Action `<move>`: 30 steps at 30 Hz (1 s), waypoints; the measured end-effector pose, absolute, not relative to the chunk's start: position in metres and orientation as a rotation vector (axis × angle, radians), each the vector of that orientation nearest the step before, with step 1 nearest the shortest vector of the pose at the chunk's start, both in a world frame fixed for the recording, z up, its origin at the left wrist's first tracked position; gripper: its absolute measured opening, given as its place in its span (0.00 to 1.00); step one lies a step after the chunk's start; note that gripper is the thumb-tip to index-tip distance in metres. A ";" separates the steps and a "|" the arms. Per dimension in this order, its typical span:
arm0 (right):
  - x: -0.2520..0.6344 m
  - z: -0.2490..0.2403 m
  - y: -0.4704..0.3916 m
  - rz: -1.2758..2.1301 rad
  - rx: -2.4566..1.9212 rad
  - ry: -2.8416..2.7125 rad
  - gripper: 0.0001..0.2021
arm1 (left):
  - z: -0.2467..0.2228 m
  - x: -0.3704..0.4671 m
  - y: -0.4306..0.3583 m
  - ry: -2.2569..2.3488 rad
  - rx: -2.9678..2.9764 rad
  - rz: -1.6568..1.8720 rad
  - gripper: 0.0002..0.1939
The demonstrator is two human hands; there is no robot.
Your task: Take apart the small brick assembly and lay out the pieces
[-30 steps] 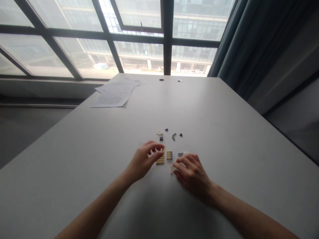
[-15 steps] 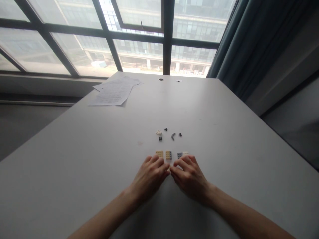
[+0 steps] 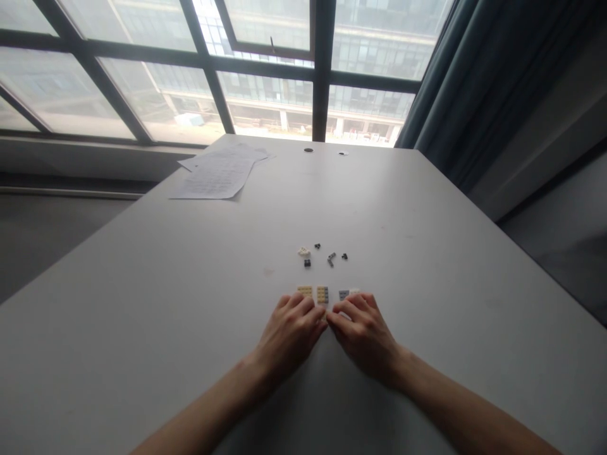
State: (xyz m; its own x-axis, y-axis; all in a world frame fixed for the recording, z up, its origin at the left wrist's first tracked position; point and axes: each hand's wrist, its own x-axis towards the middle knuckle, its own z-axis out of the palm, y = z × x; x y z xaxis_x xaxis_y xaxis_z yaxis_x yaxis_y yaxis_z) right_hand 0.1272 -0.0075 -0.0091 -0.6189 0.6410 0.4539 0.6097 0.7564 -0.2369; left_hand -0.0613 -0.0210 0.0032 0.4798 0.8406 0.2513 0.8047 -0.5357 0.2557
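My left hand (image 3: 294, 325) and my right hand (image 3: 360, 325) meet fingertip to fingertip above the white table. Both are closed, pinching a small tan toy brick piece (image 3: 324, 315) that the fingers mostly hide. Just beyond the left knuckles lies a tan studded plate (image 3: 305, 291), partly covered. A tan-and-grey studded plate (image 3: 322, 294) sits between the hands on their far side. Past my right fingers a grey studded plate (image 3: 343, 295) shows beside a white studded piece (image 3: 354, 292), both partly hidden.
Farther out on the table (image 3: 213, 272) lie a white piece (image 3: 304, 251), a black brick (image 3: 307, 263), a bent grey piece (image 3: 331, 259) and small black pieces (image 3: 344, 256). Printed papers (image 3: 213, 174) rest at the far left. A window and a dark curtain (image 3: 441, 82) stand beyond.
The fingertips have closed in a little, and less of the small tan piece shows between them. The view has shifted slightly; the loose pieces on the table stay in place.
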 end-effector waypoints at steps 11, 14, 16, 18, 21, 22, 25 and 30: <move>0.130 -0.008 -0.004 0.100 -0.977 -2.329 0.05 | 0.000 -0.065 -0.021 1.472 2.659 0.639 0.11; 0.139 -0.005 0.004 0.115 -1.002 -2.282 0.06 | 0.004 -0.073 -0.016 1.505 2.623 0.751 0.13; 0.147 -0.001 0.013 0.137 -1.070 -2.258 0.07 | 0.010 -0.080 -0.009 1.559 2.574 0.788 0.12; 0.154 0.004 0.025 0.160 -1.169 -2.229 0.08 | 0.016 -0.085 0.001 1.625 2.540 0.775 0.11; 0.157 0.009 0.048 0.182 -1.306 -2.204 0.09 | 0.023 -0.082 0.022 1.723 2.529 0.676 0.10; 0.156 0.010 0.056 0.182 -1.341 -2.204 0.09 | 0.025 -0.078 0.029 1.748 2.533 0.635 0.11; 0.145 0.009 0.078 0.163 -1.426 -2.218 0.09 | 0.026 -0.059 0.051 1.789 2.564 0.521 0.13; 0.124 0.003 0.104 0.150 -1.476 -2.298 0.08 | 0.020 -0.034 0.073 1.816 2.621 0.398 0.12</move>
State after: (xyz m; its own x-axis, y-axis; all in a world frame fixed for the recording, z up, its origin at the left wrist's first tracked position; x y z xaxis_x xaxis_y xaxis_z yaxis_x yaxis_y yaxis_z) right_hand 0.1240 0.1037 0.0030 -0.3603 0.8913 0.2752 0.8479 0.4359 -0.3018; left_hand -0.0340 0.0730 0.0202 0.3312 0.9119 0.2425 0.9297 -0.3593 0.0814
